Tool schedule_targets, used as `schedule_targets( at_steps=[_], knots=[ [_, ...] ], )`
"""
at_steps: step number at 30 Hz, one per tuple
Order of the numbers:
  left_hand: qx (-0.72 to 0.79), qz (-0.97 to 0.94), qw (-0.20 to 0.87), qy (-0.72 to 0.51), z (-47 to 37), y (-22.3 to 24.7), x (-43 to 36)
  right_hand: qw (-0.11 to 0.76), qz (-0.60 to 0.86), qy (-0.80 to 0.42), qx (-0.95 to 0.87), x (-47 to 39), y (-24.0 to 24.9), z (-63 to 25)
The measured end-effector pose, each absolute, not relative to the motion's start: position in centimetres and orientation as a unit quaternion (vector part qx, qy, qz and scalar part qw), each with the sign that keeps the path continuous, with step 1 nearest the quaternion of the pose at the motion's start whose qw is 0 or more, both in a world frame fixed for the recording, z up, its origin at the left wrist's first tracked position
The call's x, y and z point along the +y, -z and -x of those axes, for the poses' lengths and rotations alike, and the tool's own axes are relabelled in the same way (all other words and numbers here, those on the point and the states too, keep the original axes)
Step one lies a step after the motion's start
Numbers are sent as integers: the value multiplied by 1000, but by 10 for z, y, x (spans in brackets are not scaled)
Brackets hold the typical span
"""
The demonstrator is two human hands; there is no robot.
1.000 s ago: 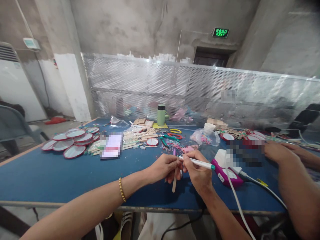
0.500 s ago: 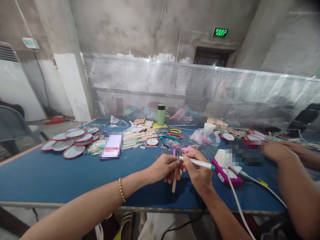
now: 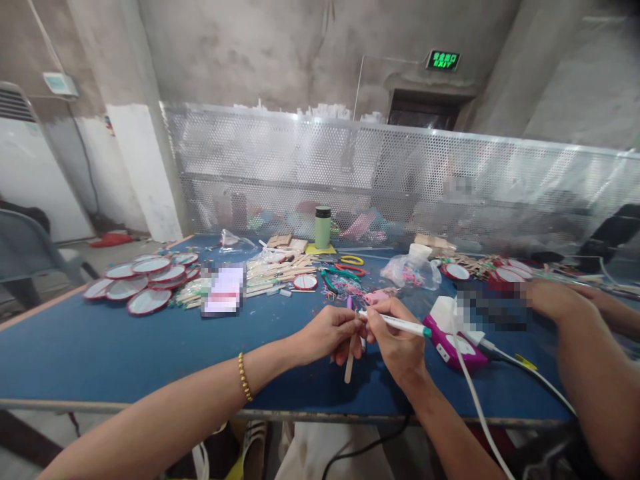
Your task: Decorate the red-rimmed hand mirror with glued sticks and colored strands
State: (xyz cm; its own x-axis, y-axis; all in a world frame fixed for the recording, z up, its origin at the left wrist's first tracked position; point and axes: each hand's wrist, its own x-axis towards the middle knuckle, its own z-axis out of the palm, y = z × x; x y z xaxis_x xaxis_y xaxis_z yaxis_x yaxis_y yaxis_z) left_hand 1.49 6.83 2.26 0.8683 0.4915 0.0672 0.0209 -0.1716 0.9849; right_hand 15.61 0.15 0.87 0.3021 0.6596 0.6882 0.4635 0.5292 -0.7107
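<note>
My left hand [image 3: 335, 333] pinches a flat wooden stick [image 3: 349, 367], whose rounded lower end points down toward the table's front edge. Close on its right, my right hand [image 3: 399, 343] grips a white marker [image 3: 403, 325] with a green end; the marker's tip meets the top of the stick at my left fingertips. Just behind the hands lie a purple object [image 3: 349, 303], a pink tool [image 3: 380, 296] and tangled coloured strings [image 3: 345, 285].
Round red-rimmed discs [image 3: 145, 301] pile at the left, near a phone [image 3: 224, 290] and wooden sticks [image 3: 280, 272]. A green bottle [image 3: 323, 228] stands behind. At right are a purple power strip [image 3: 453, 347] with cables and another person's arm [image 3: 585, 333].
The camera view has shifted very slightly. Both hands keep nearly the same place, with the marker still at the stick's top.
</note>
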Motion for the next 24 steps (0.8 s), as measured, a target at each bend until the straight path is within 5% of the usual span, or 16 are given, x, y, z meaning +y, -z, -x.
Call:
schedule_targets(
  at_steps=[24],
  knots=[
    [180,-743,618,-187,-14,-23,68,642,480,-58,-595,3,-7,-157]
  ],
)
